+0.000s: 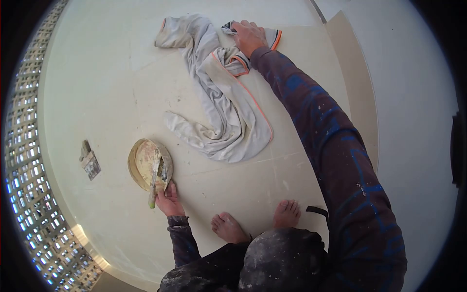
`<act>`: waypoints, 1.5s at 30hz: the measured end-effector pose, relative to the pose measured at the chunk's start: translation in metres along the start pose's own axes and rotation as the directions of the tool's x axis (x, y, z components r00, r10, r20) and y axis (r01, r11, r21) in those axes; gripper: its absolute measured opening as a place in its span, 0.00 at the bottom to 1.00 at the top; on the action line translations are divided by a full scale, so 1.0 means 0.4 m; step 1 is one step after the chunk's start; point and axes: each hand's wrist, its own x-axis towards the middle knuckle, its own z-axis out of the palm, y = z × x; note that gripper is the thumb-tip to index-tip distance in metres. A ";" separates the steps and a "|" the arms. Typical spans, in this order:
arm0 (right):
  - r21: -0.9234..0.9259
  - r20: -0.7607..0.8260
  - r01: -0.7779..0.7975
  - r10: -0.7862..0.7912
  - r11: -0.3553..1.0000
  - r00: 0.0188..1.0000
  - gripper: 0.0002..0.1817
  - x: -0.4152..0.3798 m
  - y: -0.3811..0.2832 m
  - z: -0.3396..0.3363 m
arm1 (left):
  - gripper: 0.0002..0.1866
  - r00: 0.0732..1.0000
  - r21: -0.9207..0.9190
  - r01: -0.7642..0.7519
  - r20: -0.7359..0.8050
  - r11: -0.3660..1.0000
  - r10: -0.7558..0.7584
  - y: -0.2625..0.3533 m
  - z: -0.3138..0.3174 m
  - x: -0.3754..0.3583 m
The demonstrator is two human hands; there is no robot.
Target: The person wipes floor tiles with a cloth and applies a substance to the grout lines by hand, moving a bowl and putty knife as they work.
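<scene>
My right hand [248,35] reaches far up to the top centre of the frame, its grip closed over a bunched corner of the pale grey cloth garment with orange trim [219,107]. The rest of that garment trails down the middle of the frame in a long twisted fold and ends in a wide crumpled flap at centre, lying flat on the cream-coloured floor [97,87]. My right sleeve, dark with blue streaks and pale specks, runs diagonally from the hand down to the lower right.

My left hand [169,199] sits at lower centre-left, fingers curled around the bottom rim of the shallow round pan smeared with pale paste [146,163]. The pan tilts a little toward the left of the frame. A narrow putty-caked scraper [155,182] lies across its inner face, its handle end poking past the rim just beside my fingers; I cannot tell whether my fingers touch the handle as well as the pan.

Further left, well apart from the pan, a small dirty flat-bladed tool [89,160] lies alone on the floor. My two bare feet [228,228] stand at lower centre, between the pan and my right sleeve.
</scene>
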 end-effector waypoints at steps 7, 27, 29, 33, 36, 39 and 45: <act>0.293 0.230 0.102 -0.174 0.951 0.957 0.15 -0.449 -0.157 -0.143 | 0.20 0.987 -0.073 -0.053 -0.158 0.996 0.041 0.046 -0.211 0.079; -0.014 0.079 -0.235 0.235 0.972 0.969 0.09 -0.833 -0.113 -0.325 | 0.37 0.935 -0.109 -0.003 -0.352 0.994 -0.036 -0.049 -0.442 0.174; -0.009 -0.031 -0.269 0.269 0.963 0.963 0.10 -0.838 -0.119 -0.301 | 0.37 0.921 -0.138 0.041 -0.379 0.990 -0.090 -0.048 -0.378 0.084; 0.044 0.106 -0.254 0.248 0.966 0.963 0.11 -0.914 -0.152 -0.322 | 0.30 0.919 0.156 -0.012 -0.387 0.988 0.072 -0.080 -0.205 -0.050; 0.045 0.071 -0.357 0.353 0.933 0.933 0.13 -0.840 -0.109 -0.298 | 0.26 0.948 0.338 -0.098 -0.255 0.936 0.191 -0.063 -0.152 -0.083; 0.097 0.014 -0.323 0.323 0.942 0.946 0.13 -0.858 -0.161 -0.283 | 0.25 0.966 0.347 -0.194 -0.095 0.918 0.240 -0.076 -0.091 -0.089; 0.005 0.088 -0.382 0.380 0.924 0.921 0.12 -0.840 -0.059 -0.318 | 0.24 0.947 0.364 -0.319 0.076 0.875 0.314 -0.034 -0.018 -0.100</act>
